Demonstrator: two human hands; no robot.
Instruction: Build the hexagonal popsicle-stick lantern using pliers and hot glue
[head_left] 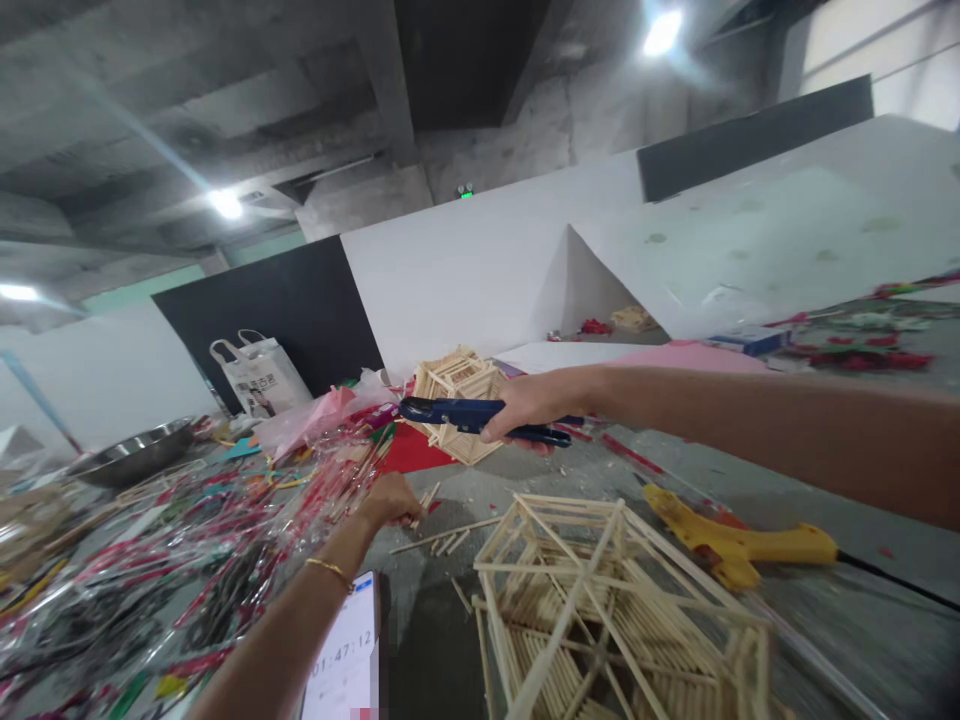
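My right hand [525,408] is wrapped round a dark blue hand tool like pliers or a cutter [457,413], held level with its head to the left. Low over the table, my left hand [391,498] has its fingers closed at some short wooden sticks [429,497]; what exactly it grips is too small to tell. Several cut sticks [450,543] lie just right of it. A large lattice frame of wooden sticks [589,570] stands in front, near the bottom. Behind the blue tool is a second stick structure [457,375], partly covered by it.
A yellow glue gun [780,545] with a black cord lies at the right. A phone [349,650] showing a timer lies beside my left forearm. Plastic-wrapped craft pieces [202,550] cover the left side, with a metal bowl [139,455] and white bag [266,380] behind.
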